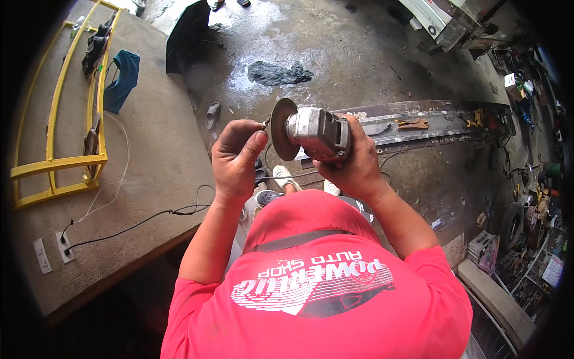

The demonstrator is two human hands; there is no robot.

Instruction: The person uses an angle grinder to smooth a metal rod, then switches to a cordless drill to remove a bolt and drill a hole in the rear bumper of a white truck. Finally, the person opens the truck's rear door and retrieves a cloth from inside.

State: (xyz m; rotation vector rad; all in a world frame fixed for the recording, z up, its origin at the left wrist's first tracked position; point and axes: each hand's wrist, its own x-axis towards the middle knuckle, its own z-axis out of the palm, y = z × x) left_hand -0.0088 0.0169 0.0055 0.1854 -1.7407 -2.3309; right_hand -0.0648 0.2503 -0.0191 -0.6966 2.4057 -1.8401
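Hands [235,158] forward: left curled beside disc [280,122], right [359,158] around grinder [321,133].

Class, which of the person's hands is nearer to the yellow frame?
Left. The left hand is right of the yellow frame; the right hand, gripping the grinder, is farther right.
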